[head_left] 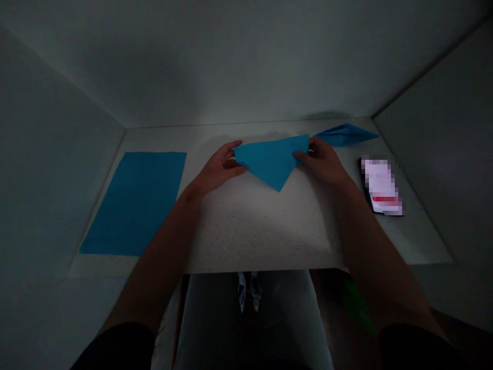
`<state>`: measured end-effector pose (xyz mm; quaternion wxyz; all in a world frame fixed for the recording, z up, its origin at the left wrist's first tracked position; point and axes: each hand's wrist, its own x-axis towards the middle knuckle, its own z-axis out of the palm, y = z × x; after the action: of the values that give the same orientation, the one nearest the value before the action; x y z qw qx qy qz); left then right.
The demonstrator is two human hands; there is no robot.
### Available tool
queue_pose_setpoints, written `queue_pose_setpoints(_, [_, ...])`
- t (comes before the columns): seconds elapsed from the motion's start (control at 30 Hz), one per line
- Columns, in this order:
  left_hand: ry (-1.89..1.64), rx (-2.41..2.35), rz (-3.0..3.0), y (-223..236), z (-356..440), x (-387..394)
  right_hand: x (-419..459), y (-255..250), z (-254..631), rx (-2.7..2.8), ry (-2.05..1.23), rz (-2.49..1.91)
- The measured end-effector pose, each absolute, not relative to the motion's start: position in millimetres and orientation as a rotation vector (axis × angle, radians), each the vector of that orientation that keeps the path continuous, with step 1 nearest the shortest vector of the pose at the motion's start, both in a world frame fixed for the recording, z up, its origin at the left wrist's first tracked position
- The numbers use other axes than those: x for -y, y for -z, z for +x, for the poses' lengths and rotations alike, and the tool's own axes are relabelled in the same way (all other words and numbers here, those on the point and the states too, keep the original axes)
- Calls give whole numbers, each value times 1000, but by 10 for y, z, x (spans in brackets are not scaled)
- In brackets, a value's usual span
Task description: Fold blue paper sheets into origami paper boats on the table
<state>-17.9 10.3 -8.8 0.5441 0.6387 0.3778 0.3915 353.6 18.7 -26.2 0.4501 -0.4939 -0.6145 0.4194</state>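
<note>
A folded piece of blue paper [272,160], roughly triangular with one point toward me, is held up between my hands over the pale tabletop [250,236]. My left hand [221,165] has its left corner between thumb and fingers. At the right end, my right hand [321,158] pinches the paper, its thumb lying on the front face and the fingers mostly behind. Just beyond my right hand lies a folded blue paper shape [346,134] with pointed ends.
Flat blue paper [134,200] lies at the left of the table. A phone with a lit, blurred screen [383,186] rests on the right. Walls [246,61] close in the table at the back and both sides. The front edge is near my lap.
</note>
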Motion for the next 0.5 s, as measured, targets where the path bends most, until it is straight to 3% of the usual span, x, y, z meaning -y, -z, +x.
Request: queue_pose_setpoints(0.5, [-1219,-1146,1467,316,-224,-284,-140,98,3489,1516,-1228,-1004])
